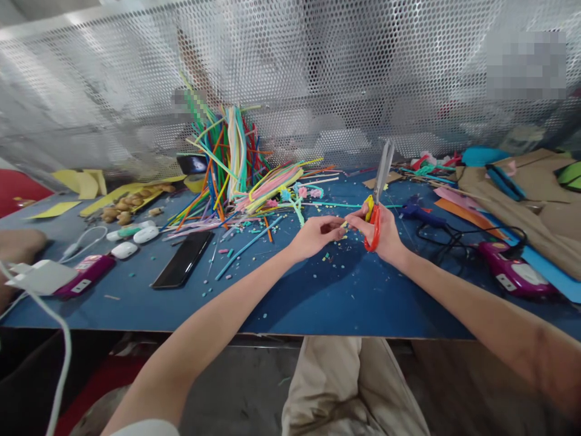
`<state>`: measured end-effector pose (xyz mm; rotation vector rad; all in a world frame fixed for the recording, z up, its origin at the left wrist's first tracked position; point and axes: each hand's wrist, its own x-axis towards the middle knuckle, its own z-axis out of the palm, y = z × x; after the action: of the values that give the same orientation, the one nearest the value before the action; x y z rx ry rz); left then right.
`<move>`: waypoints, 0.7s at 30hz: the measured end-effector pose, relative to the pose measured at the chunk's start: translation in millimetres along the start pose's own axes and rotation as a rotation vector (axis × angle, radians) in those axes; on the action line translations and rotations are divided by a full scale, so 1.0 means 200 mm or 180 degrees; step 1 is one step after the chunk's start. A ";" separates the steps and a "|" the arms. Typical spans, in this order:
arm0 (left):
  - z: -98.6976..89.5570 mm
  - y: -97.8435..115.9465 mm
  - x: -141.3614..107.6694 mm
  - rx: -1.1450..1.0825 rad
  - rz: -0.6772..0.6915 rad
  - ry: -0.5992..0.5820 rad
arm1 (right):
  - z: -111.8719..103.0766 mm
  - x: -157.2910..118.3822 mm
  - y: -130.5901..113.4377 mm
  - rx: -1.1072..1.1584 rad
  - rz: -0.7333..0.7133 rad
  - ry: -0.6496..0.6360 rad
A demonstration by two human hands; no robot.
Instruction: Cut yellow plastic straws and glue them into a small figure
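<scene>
My right hand is closed around scissors with red handles, whose metal blades point up and away from me. A short yellow piece of pipe cleaner shows at the fingers of that hand, beside the handles. My left hand is closed in a pinch at the lower end of the yellow piece, its fingertips close to those of the right. Both hands are just above the blue table. Small cut bits lie on the table below them. Beyond the left hand is a light green and pink pipe cleaner shape.
A large heap of coloured pipe cleaners stands at the back. A black phone lies left. Cables and a purple power strip are farther left; a blue glue gun, another purple strip and cardboard lie right.
</scene>
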<state>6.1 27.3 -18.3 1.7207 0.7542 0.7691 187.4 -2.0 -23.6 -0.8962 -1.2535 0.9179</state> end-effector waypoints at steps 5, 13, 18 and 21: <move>0.01 -0.04 0.01 -0.0453 -0.0064 0.0499 | -0.04 0.02 -0.02 -0.0052 -0.0197 0.0109; 0.07 -0.05 0.00 -0.1478 -0.0388 0.0507 | -0.04 0.01 0.00 0.0030 -0.0108 -0.0148; 0.06 -0.06 0.00 -0.1462 -0.0419 0.0582 | -0.03 0.00 -0.02 -0.0101 -0.0106 -0.0117; 0.06 -0.06 0.00 -0.1522 -0.0397 0.0472 | -0.03 0.00 -0.04 -0.0048 -0.0090 -0.0100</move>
<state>14.8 23.3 -33.0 1.1877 0.7017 0.9128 193.8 -4.7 -16.7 -0.8768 -1.2984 0.9043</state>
